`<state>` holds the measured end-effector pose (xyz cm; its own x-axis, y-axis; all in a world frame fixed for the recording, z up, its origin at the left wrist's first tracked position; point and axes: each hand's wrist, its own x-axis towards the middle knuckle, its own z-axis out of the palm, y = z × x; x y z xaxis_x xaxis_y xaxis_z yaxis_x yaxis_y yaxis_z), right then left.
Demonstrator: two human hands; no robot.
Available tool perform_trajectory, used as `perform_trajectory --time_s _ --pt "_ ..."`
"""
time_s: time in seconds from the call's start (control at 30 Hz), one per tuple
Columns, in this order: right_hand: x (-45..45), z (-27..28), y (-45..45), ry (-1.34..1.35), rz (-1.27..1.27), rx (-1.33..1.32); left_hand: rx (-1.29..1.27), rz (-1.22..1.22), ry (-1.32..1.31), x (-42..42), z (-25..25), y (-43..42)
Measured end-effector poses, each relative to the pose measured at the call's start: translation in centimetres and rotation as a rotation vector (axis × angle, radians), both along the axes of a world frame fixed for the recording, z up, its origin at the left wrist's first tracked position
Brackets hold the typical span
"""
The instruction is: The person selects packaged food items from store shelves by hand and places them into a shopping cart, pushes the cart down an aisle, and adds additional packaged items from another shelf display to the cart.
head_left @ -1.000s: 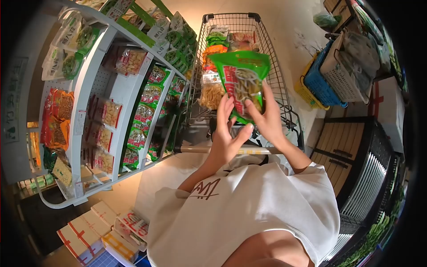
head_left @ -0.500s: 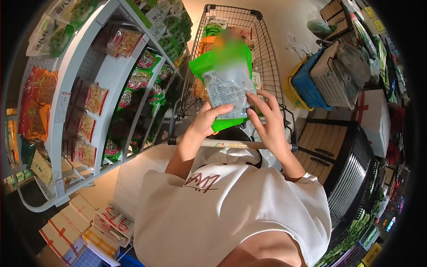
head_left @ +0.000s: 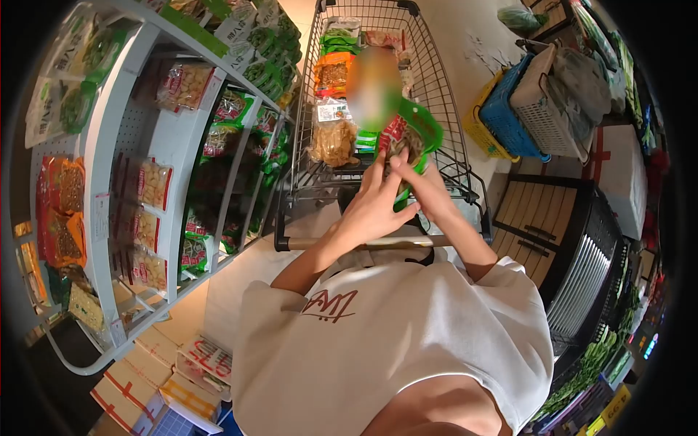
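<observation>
A green food packet (head_left: 429, 129) is in the person's hands, over the near end of the shopping cart (head_left: 313, 243), just past its handle. The packet leans, with its top toward the cart's right side. The right hand (head_left: 422, 190) is curled closed around the packet, its thumb on the front; the other fingers are mostly hidden. The left hand (head_left: 372, 205) is half open, with bent fingers touching the packet's lower left side and its thumb poking out to the right. It is hard to tell if that hand is gripping too.

Inside the cart are a brown food packet (head_left: 334, 142) with a white label and an orange packet (head_left: 333, 75) farther along. A blurry patch hides the middle of the cart.

Left of the cart is a white shelf rack (head_left: 109, 156) full of bags. Right of the cart are a yellow basket (head_left: 480, 125) and a blue basket (head_left: 503, 105).
</observation>
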<state>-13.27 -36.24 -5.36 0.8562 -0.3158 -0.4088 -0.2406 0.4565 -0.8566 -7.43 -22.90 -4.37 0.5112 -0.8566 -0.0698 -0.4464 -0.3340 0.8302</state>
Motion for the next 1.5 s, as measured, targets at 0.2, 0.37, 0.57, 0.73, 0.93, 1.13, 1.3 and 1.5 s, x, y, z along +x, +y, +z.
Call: perform_trajectory --time_s 0.2,0.37,0.57,0.73,0.93,1.13,1.3,1.5 --pt "-0.2 -6.9 -9.1 0.248 -0.12 0.475 -0.039 0.367 0.363 5.7 -9.3 -5.0" --pt "3.7 -13.6 -13.3 0.256 -0.036 0.384 0.045 0.367 0.867 8.9 -14.5 -10.3" --pt "8.7 -27.4 -13.5 0.354 0.171 -0.167 0.487 0.347 0.168 12.0 -21.0 -12.1" --pt "8.0 -31.7 -13.4 0.468 0.82 -0.94 0.956 -0.078 -0.021 10.5 -25.0 -9.6" --pt "7.3 -34.7 -14.5 0.382 0.89 -1.144 0.826 -0.256 -0.018 11.4 -24.1 -8.6" --pt "8.8 -25.2 -16.2 0.115 0.905 -0.983 0.532 -0.063 0.159 12.3 -15.8 -6.8" --pt "11.9 -16.2 -10.1 -0.025 0.807 -0.569 0.358 0.005 0.104 12.2 -10.4 -0.7" --pt "16.0 -6.3 5.6 -0.153 0.872 -0.586 0.018 0.385 0.191 11.3 -4.3 13.3"
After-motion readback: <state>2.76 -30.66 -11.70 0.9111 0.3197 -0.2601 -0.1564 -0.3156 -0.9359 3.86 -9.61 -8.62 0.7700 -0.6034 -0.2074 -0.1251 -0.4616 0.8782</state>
